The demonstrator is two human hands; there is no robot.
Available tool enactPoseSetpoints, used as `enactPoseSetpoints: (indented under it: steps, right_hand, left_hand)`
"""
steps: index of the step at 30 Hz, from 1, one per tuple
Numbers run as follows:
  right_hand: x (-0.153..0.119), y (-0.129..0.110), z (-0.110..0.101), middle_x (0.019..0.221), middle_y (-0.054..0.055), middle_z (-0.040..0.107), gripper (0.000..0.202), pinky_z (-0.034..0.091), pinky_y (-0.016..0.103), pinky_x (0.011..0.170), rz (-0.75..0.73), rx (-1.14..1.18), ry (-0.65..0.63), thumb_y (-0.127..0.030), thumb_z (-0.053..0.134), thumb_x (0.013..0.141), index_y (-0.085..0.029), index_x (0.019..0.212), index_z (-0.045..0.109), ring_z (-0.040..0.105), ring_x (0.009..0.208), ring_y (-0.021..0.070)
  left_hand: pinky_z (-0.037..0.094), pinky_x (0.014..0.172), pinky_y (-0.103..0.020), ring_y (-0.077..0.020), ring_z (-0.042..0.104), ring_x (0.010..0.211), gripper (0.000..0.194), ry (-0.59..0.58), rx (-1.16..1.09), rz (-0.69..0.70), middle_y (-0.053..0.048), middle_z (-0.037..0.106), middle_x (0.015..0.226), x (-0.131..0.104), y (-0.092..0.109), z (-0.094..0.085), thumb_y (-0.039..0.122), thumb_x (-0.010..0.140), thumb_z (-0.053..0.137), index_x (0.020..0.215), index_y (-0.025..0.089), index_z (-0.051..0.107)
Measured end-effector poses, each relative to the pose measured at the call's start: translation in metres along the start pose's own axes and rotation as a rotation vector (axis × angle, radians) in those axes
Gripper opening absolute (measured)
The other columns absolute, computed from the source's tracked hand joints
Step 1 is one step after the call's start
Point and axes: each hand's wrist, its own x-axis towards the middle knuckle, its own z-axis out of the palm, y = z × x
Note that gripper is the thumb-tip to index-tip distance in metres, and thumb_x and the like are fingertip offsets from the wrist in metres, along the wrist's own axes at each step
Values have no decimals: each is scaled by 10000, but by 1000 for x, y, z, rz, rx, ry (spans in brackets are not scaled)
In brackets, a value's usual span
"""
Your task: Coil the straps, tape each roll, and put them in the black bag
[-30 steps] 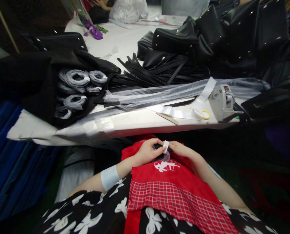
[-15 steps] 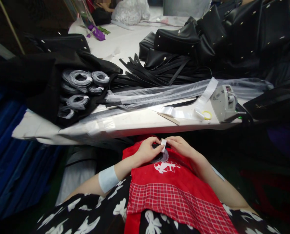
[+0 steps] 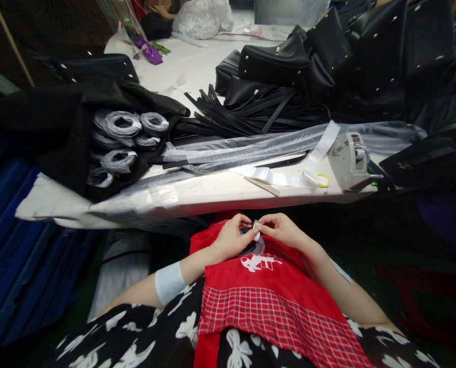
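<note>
Left hand (image 3: pixel 230 238): fingers closed on a plastic-wrapped coil (image 3: pixel 259 247). Right hand (image 3: pixel 283 230): fingertips narrowed on a white tag (image 3: pixel 256 237) between both hands' fingers. Below them, a red apron (image 3: pixel 247 280).

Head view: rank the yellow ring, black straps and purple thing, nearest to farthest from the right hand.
From the right hand:
1. Yellow ring: ahead, slightly right.
2. Black straps: farther back, leftward.
3. Purple thing: far back, left.

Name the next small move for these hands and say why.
Probably press the small white strip flat around the coil with the right hand: it and the left hand meet at the strip, and rings on the black cloth carry white bands.
</note>
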Motion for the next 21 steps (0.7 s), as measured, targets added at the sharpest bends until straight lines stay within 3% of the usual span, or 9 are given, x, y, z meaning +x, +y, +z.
enactPoseSetpoints:
  steps: [3,6,11,16,21]
  right_hand:
    - [2,3,-5,789,52,741,318,509,296,710,9,44,-66,-460,662,802,-151,808,739,666,750,207]
    - [3,2,-10,793,47,734,283,497,279,695,-2,17,-87,-428,670,800,-151,817,722,652,727,187]
    - [-2,-9,-8,701,12,700,169,428,228,595,-60,-246,-2,-304,629,833,-160,770,692,601,625,136]
    - [-5,-18,-4,744,15,717,116,416,227,620,-131,-480,88,-223,612,832,-179,782,706,620,660,137]
    - [-6,-22,-11,844,33,753,154,457,243,684,-142,-391,-41,-227,580,864,-187,858,729,666,741,158]
  left_hand:
    - [487,631,-258,-174,647,697,337,-142,-4,-36,-42,713,794,0,2,-2,494,820,599,900,173,665]
    - [469,622,-250,-170,632,688,304,-131,40,-28,-38,710,777,-1,8,-2,456,800,616,869,168,682]
    - [484,712,-265,-182,647,760,253,-150,41,9,-47,726,860,-1,12,-2,331,750,640,933,165,695]
    - [491,705,-266,-190,650,755,251,-215,81,26,-46,733,857,3,10,-7,330,764,620,930,168,716]
    - [477,621,-239,-180,639,722,271,-278,5,7,-43,729,837,5,7,-9,360,776,633,936,163,730]
